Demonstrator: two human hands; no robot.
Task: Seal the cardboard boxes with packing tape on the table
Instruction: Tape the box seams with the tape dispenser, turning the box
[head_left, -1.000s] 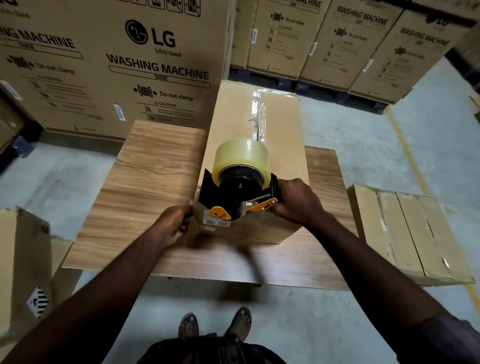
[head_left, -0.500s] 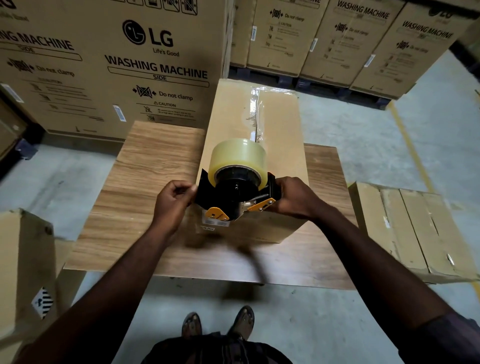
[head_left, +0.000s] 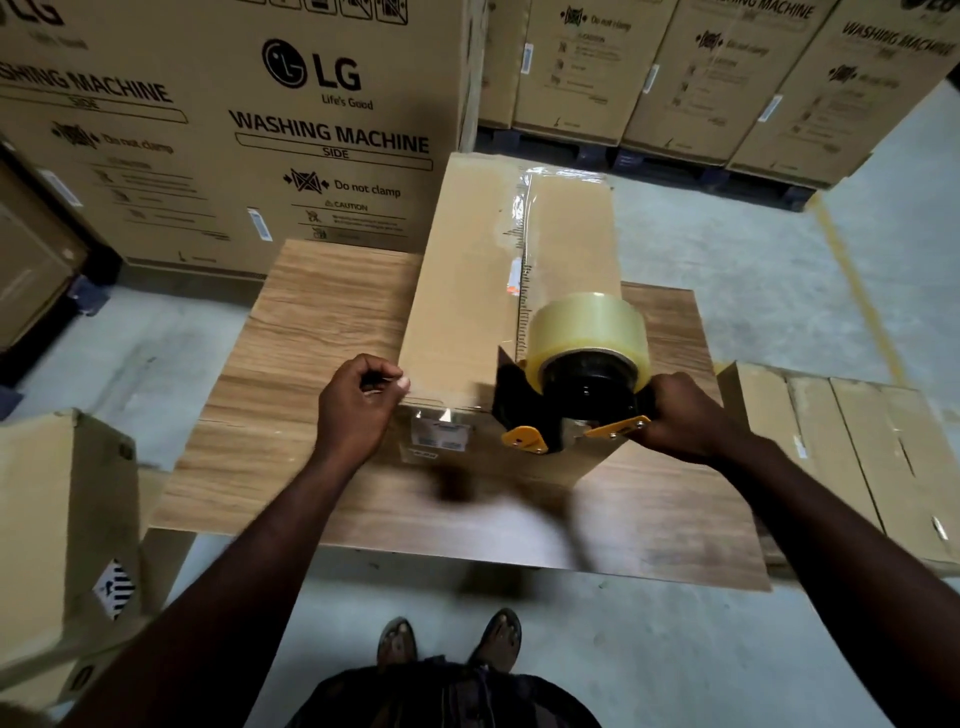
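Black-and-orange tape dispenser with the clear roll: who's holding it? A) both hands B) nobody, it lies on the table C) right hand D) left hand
C: only the right hand grips the black-and-orange tape dispenser; the left hand is apart from it, at the near left corner of the long brown cardboard box.

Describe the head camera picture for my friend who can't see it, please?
A person's right hand grips a tape dispenser at the near end of a long cardboard box lying on a wooden table. The left hand is curled at the box's near left corner. Big washing machine cartons stand behind.
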